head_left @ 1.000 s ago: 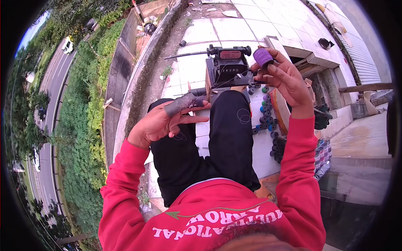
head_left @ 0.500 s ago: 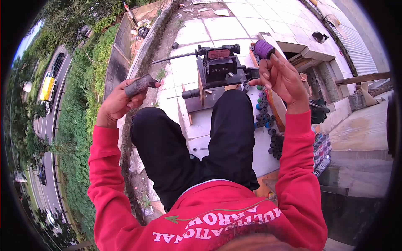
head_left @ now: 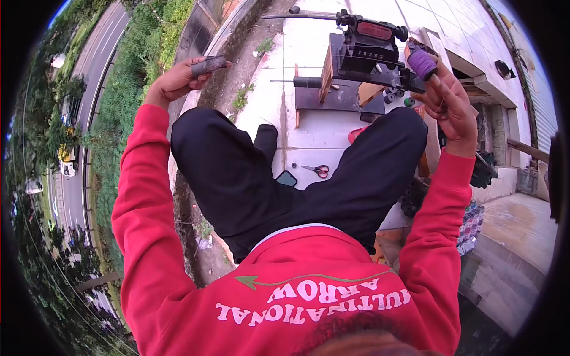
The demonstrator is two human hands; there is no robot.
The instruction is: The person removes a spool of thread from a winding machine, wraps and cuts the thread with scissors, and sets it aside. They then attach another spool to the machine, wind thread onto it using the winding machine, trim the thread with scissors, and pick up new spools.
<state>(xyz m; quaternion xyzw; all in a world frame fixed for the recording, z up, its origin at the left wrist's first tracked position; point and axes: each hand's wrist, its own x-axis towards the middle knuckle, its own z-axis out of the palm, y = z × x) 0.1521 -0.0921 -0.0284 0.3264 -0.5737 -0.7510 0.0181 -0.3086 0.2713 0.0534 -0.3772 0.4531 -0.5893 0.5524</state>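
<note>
At the upper left, my left hand (head_left: pixel 178 80) is closed on a dark grey, cloth-like wrap (head_left: pixel 208 65), held out away from the machine. Whether the wrap is a loose rag or a finger cover is unclear. My right hand (head_left: pixel 451 110), at the upper right, grips a spool of purple thread (head_left: pixel 421 64) between thumb and fingers. Just left of that spool stands a black winding machine (head_left: pixel 368 56) with a number counter and a long thin rod on its left. A fine thread seems to run across the machine's front.
Scissors (head_left: pixel 316 171) and a phone-like dark rectangle (head_left: pixel 287 178) lie on the white tiles between my legs. The machine sits on a low dark stand (head_left: pixel 332 99) that carries a dark cylinder (head_left: pixel 309 82). Small spools (head_left: pixel 390 97) lie near its right side. A low wall and road are left.
My view has shifted, so the machine appears higher and further right. My knees have spread apart, revealing the scissors and dark rectangle. Both hands keep hold of their things.
</note>
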